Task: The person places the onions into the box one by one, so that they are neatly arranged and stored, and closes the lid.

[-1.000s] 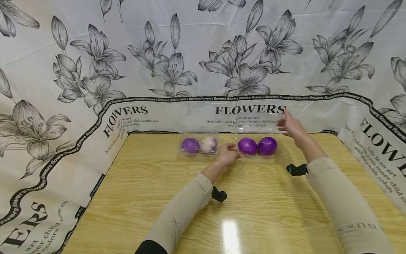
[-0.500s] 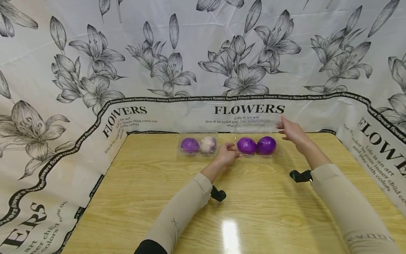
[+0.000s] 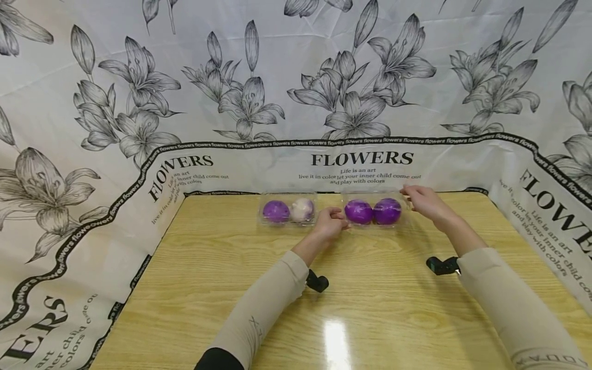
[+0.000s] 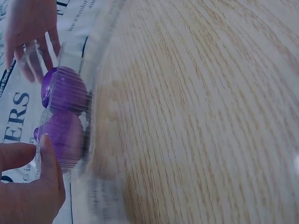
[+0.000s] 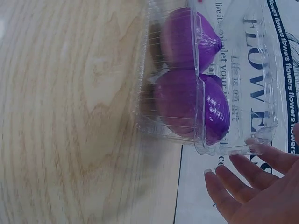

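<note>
A clear plastic clamshell box (image 3: 375,224) with two glossy purple onions (image 3: 387,211) stands at the back of the table. My left hand (image 3: 330,224) is at its left end; in the left wrist view the thumb and forefinger (image 4: 48,154) pinch the rim. At the box's right end is my right hand (image 3: 425,202), its fingers (image 5: 261,172) extended and touching the corner of the lid (image 5: 254,107). In the right wrist view the lid stands partly raised from the base; in the head view it lies low over the onions.
Left of it stands a second clear box (image 3: 273,222), lid down, holding a purple ball-like item (image 3: 276,211) and a whitish one (image 3: 302,210). A flower-printed cloth (image 3: 259,164) hangs directly behind the wooden table (image 3: 231,267). Black wrist mounts (image 3: 442,265) stick out below both wrists.
The box's lid has swung down from upright over the two onions, with my right hand lowering along with it. My left hand stays at the box's left end.
</note>
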Demonstrator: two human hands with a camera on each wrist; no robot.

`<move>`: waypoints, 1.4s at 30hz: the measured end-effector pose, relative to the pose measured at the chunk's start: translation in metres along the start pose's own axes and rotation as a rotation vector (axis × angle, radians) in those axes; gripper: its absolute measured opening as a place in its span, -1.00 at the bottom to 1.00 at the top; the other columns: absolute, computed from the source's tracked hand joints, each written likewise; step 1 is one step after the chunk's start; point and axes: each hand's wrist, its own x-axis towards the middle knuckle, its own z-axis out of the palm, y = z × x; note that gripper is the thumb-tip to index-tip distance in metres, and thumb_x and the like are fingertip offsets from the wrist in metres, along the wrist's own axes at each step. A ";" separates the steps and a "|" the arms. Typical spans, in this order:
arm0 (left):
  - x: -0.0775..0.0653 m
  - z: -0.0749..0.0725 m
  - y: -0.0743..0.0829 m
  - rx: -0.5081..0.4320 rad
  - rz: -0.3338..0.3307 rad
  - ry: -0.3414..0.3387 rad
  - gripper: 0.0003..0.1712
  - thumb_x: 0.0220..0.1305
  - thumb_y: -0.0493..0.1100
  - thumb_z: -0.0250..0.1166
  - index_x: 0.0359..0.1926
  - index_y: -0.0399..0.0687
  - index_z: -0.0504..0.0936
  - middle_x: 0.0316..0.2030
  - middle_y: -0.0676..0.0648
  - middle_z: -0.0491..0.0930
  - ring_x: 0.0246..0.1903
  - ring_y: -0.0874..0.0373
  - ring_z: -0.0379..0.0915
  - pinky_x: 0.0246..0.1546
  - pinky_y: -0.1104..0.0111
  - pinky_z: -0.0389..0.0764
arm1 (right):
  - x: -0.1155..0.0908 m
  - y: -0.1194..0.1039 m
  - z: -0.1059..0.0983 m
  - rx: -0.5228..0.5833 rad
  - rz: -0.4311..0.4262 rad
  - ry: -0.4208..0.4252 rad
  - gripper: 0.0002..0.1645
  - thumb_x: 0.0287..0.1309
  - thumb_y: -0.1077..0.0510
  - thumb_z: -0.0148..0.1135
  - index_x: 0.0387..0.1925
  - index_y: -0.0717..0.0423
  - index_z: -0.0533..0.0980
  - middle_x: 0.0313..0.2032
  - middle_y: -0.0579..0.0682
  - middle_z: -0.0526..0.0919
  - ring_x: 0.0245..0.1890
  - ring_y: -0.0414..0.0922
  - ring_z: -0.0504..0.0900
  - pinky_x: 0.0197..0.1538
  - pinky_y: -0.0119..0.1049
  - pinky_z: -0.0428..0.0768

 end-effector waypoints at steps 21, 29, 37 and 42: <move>-0.008 0.004 -0.005 -0.078 -0.024 -0.012 -0.52 0.58 -0.21 0.08 0.31 -0.48 0.31 0.08 -0.43 0.46 -0.12 -0.18 0.59 0.03 0.18 0.80 | -0.008 0.007 0.013 -0.098 -0.052 0.007 -0.11 0.62 -0.23 -0.51 0.46 0.49 0.15 0.44 0.51 0.13 0.47 0.44 0.06 0.52 0.41 0.12; -0.011 0.003 -0.006 -0.021 -0.021 -0.025 -0.49 0.56 -0.26 0.10 0.37 -0.46 0.27 -0.01 -0.31 0.51 -0.05 -0.26 0.60 -0.10 0.27 0.83 | -0.010 0.010 0.013 -0.075 -0.072 -0.050 -0.39 0.49 0.28 -0.34 0.46 0.50 0.14 0.47 0.53 0.05 0.46 0.49 0.03 0.46 0.47 0.20; -0.010 0.002 -0.007 0.016 -0.019 -0.034 -0.52 0.55 -0.31 0.07 0.37 -0.46 0.28 -0.02 -0.33 0.55 -0.31 0.01 0.62 -0.10 0.23 0.84 | -0.015 0.016 0.016 -0.071 -0.106 -0.075 -0.34 0.46 0.33 -0.06 0.50 0.44 0.09 0.50 0.51 -0.02 0.48 0.52 -0.06 0.45 0.51 0.15; -0.009 0.003 -0.009 0.012 -0.019 -0.037 -0.53 0.54 -0.33 0.07 0.36 -0.46 0.29 -0.04 -0.44 0.62 -0.35 -0.03 0.66 -0.10 0.16 0.84 | -0.017 0.022 0.019 -0.059 -0.127 -0.050 -0.33 0.48 0.29 0.01 0.50 0.39 0.10 0.51 0.49 -0.02 0.47 0.51 -0.01 0.42 0.50 0.23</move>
